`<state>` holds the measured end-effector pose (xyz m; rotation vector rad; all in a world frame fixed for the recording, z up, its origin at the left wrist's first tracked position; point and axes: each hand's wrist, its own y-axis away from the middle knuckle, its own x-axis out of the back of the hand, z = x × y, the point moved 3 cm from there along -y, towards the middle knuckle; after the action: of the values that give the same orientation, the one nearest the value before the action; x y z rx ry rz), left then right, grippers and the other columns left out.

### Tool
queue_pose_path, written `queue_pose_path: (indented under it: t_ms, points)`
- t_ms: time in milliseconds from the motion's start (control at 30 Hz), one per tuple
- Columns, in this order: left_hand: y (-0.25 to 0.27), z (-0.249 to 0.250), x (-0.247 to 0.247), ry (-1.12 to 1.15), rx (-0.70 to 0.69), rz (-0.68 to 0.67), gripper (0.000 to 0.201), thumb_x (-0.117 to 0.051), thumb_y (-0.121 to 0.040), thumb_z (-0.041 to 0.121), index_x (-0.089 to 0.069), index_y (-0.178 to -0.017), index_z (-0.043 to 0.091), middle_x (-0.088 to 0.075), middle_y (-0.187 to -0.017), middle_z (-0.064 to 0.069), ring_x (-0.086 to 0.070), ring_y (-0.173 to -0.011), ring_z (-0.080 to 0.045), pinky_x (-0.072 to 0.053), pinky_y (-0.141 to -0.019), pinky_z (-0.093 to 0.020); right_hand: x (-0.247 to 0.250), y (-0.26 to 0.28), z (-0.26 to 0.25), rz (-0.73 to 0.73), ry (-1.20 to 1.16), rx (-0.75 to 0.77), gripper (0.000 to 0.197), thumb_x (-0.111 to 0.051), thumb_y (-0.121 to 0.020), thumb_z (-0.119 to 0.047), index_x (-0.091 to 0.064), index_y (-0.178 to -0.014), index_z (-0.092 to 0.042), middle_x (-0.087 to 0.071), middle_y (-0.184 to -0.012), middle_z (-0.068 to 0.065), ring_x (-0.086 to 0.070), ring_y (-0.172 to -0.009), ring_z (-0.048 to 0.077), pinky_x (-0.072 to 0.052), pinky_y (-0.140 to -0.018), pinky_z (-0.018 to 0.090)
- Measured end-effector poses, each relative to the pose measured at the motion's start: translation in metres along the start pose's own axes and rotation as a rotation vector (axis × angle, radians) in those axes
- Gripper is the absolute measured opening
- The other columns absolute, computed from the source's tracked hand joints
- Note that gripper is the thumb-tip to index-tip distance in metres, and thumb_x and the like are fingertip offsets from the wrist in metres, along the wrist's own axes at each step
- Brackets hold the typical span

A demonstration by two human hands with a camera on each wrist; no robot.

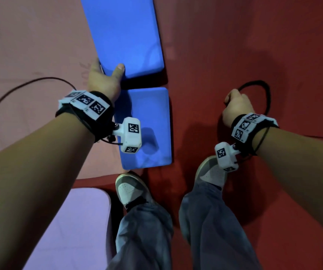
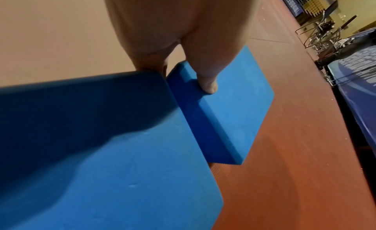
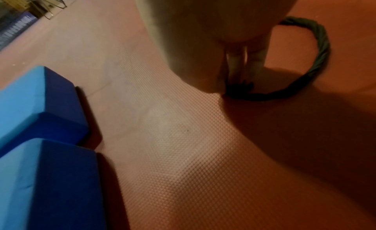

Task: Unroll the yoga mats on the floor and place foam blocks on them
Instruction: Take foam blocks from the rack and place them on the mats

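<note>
Fingers of our left hand (image 1: 103,78) wrap the near end of the far foam block (image 1: 126,34), thumb (image 2: 205,75) pressed on its top face, the rest tucked under its left edge and hidden. That block lies half on the pink yoga mat (image 1: 20,45), half over the red floor (image 1: 254,45). Just beside it, nearer to us, sits the second foam block (image 1: 149,121), a narrow gap between the two; it also straddles the mat's right edge. From the left wrist view both blocks (image 2: 234,108) (image 2: 122,169) read flat.

Our right hand (image 1: 236,108) is curled into a fist, pinching one end of a dark twisted strap (image 1: 262,90) that loops on the red floor, well apart from the blocks.

A lilac mat (image 1: 75,221) lies at lower left. Our two sneakers (image 1: 130,189) stand on the floor just behind the second block. A thin black cable (image 1: 26,83) crosses the pink mat.
</note>
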<state>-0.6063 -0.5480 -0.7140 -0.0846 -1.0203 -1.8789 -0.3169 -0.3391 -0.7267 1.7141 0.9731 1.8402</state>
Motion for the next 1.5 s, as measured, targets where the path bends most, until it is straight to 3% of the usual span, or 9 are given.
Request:
queue_pose_path:
  t_ms: [367, 567, 667, 767, 933, 1067, 1200, 1367, 1500]
  points:
    - [-0.001, 0.017, 0.001, -0.069, -0.028, -0.020, 0.056, -0.065, -0.090, 0.028, -0.046, -0.142, 0.020, -0.062, -0.128, 0.005, -0.061, -0.114, -0.012, -0.049, -0.101, -0.033, 0.008, 0.041, -0.115, -0.151, -0.250, 0.666, 0.038, -0.054, -0.072, 0.004, -0.068, -0.097, -0.021, -0.063, -0.080, -0.006, -0.051, -0.064, 0.002, -0.043, -0.070, 0.024]
    - [-0.003, 0.022, 0.000, -0.153, 0.051, -0.032, 0.051, -0.058, -0.095, 0.027, -0.044, -0.141, 0.014, -0.061, -0.130, -0.004, -0.060, -0.115, -0.019, -0.048, -0.100, -0.033, 0.014, 0.058, -0.159, -0.253, -0.136, 0.802, 0.038, -0.055, -0.086, 0.000, -0.072, -0.114, -0.019, -0.070, -0.102, -0.008, -0.063, -0.098, 0.007, -0.047, -0.091, 0.020]
    - [0.008, 0.013, 0.001, -0.169, 0.083, -0.023, 0.046, -0.056, -0.095, 0.023, -0.045, -0.138, 0.012, -0.062, -0.118, -0.002, -0.060, -0.110, -0.017, -0.046, -0.094, -0.026, 0.013, 0.070, -0.166, -0.278, -0.155, 0.828, 0.032, -0.057, -0.090, -0.004, -0.071, -0.116, -0.017, -0.072, -0.108, -0.004, -0.063, -0.099, 0.007, -0.044, -0.089, 0.016]
    - [0.022, 0.009, 0.003, -0.177, 0.120, -0.033, 0.053, -0.057, -0.093, 0.023, -0.040, -0.142, 0.012, -0.062, -0.125, -0.009, -0.059, -0.115, -0.025, -0.046, -0.100, -0.034, 0.013, 0.079, -0.171, -0.234, -0.300, 0.766, 0.033, -0.058, -0.088, -0.002, -0.070, -0.116, -0.015, -0.070, -0.104, -0.005, -0.063, -0.088, 0.006, -0.047, -0.082, 0.013]
    - [0.057, 0.028, 0.021, -0.214, 0.160, -0.023, 0.060, -0.057, -0.093, 0.027, -0.036, -0.147, 0.011, -0.047, -0.144, -0.012, -0.051, -0.127, -0.027, -0.039, -0.109, -0.039, 0.035, 0.086, -0.158, -0.079, -0.592, 0.482, 0.037, -0.056, -0.084, 0.003, -0.071, -0.114, -0.012, -0.070, -0.107, -0.004, -0.064, -0.100, 0.008, -0.047, -0.098, 0.020]
    - [0.097, 0.069, 0.038, -0.235, 0.133, -0.058, 0.049, -0.057, -0.092, 0.026, -0.047, -0.138, 0.012, -0.053, -0.137, -0.012, -0.055, -0.121, -0.028, -0.044, -0.104, -0.039, 0.079, 0.117, -0.125, -0.023, -0.791, 0.240, 0.028, -0.056, -0.080, -0.001, -0.071, -0.095, -0.019, -0.071, -0.092, 0.000, -0.067, -0.089, 0.016, -0.056, -0.090, 0.041]
    - [0.153, 0.144, 0.059, -0.228, 0.091, -0.085, 0.041, -0.059, -0.093, 0.019, -0.054, -0.133, 0.011, -0.057, -0.117, -0.004, -0.059, -0.105, -0.024, -0.046, -0.091, -0.030, 0.140, 0.173, -0.101, -0.046, -0.921, 0.129, 0.017, -0.055, -0.066, -0.022, -0.066, -0.077, -0.029, -0.073, -0.087, 0.000, -0.067, -0.083, 0.019, -0.055, -0.083, 0.043]
    - [0.253, 0.275, 0.091, -0.177, 0.008, -0.145, 0.036, -0.063, -0.090, 0.019, -0.060, -0.125, 0.011, -0.060, -0.129, -0.011, -0.061, -0.112, -0.028, -0.047, -0.098, -0.036, 0.265, 0.283, -0.094, -0.075, -1.073, 0.133, 0.017, -0.057, -0.090, -0.002, -0.065, -0.099, -0.015, -0.066, -0.088, 0.007, -0.060, -0.071, 0.019, -0.051, -0.061, 0.032]
    - [0.337, 0.387, 0.121, -0.096, -0.101, -0.182, 0.030, -0.064, -0.090, 0.017, -0.063, -0.119, 0.011, -0.065, -0.121, -0.012, -0.061, -0.112, -0.030, -0.047, -0.101, -0.039, 0.364, 0.378, -0.074, -0.032, -1.206, 0.143, 0.020, -0.054, -0.093, -0.001, -0.064, -0.109, -0.007, -0.064, -0.095, 0.009, -0.059, -0.069, 0.012, -0.048, -0.057, 0.022]
